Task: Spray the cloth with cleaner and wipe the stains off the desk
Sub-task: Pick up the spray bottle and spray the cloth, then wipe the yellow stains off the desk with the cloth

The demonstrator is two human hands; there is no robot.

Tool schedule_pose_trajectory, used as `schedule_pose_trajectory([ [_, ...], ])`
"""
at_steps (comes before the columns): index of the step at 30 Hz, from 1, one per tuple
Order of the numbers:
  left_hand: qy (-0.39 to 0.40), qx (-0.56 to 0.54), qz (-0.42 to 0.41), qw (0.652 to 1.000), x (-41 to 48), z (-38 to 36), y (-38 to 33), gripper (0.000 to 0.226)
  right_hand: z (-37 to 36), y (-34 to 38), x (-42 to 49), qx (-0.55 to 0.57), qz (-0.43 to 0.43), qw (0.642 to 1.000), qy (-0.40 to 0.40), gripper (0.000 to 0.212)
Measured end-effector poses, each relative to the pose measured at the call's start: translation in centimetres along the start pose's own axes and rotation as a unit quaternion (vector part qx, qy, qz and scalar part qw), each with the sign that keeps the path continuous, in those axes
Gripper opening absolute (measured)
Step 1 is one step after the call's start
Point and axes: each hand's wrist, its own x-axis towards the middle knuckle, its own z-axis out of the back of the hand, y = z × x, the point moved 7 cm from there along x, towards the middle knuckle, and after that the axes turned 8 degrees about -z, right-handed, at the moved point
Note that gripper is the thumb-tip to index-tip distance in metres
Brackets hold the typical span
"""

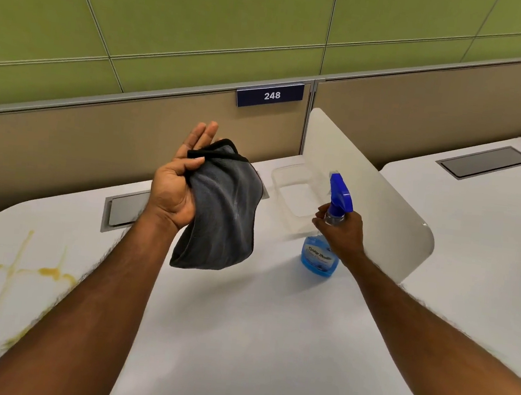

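My left hand (175, 185) holds a dark grey cloth (222, 212) up above the white desk (253, 341), thumb pinching its top edge while the cloth hangs down. My right hand (342, 230) is wrapped around the neck of a spray bottle (320, 258) with a blue trigger head and blue liquid, which stands on the desk to the right of the cloth. The nozzle points away, toward the back of the desk. Yellow-brown stains (20, 268) streak the desk at the far left, partly hidden by my left forearm.
A clear plastic container (295, 191) sits behind the bottle. A white divider panel (380, 203) rises on the right, separating a neighbouring desk. A metal cable hatch (123, 208) is set into the desk behind my left hand. A beige partition bears a sign "248" (271, 95).
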Motion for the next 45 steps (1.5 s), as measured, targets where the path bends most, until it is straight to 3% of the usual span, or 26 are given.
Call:
schedule_pose_trajectory([
  [8, 0.021, 0.020, 0.036, 0.999, -1.2, 0.2, 1.0, 0.061, 1.1, -1.1, -1.4, -0.001, 0.005, 1.000, -0.008, 0.085],
  [11, 0.027, 0.049, 0.045, 0.997, -1.9, 0.7, 1.3, 0.058, 3.8, -2.3, -5.8, -0.044, 0.074, 0.984, -0.156, 0.072],
  [13, 0.033, 0.066, 0.052, 0.996, -2.6, 1.0, 1.5, 0.059, 3.9, -2.7, -9.6, -0.058, 0.130, 0.969, -0.202, 0.058],
  [15, 0.042, 0.077, 0.063, 0.994, -3.5, 1.0, 1.5, 0.061, 1.9, -2.1, -11.6, -0.059, 0.163, 0.974, -0.143, 0.053],
  [18, 0.060, 0.089, 0.079, 0.991, -4.9, 0.9, 1.4, 0.063, -2.8, 1.1, -11.8, -0.040, 0.169, 0.985, 0.008, 0.058],
  [24, 0.101, 0.093, 0.123, 0.983, -8.3, 1.0, 0.1, 0.064, -12.2, 9.6, -10.8, -0.118, 0.189, 0.939, 0.262, 0.106],
  [28, 0.120, 0.109, 0.131, 0.978, -10.1, 2.4, -1.8, 0.063, -15.9, 11.2, -11.5, -0.176, 0.171, 0.904, 0.350, 0.077],
  [32, 0.105, 0.115, 0.121, 0.980, -11.7, 5.6, -5.0, 0.061, -17.7, 11.1, -13.0, -0.174, 0.140, 0.899, 0.378, 0.039],
  [36, 0.082, 0.229, 0.080, 0.967, -13.4, 9.6, -9.1, 0.053, -20.2, 12.9, -15.6, -0.199, 0.166, 0.890, 0.375, 0.037],
  [41, 0.047, 0.455, 0.049, 0.888, -15.0, 14.0, -14.8, 0.048, -23.5, 15.9, -18.8, -0.226, 0.216, 0.875, 0.370, 0.029],
  [45, 0.032, 0.535, 0.040, 0.844, -15.8, 16.1, -18.0, 0.048, -26.0, 17.7, -20.7, -0.249, 0.238, 0.863, 0.370, 0.030],
])
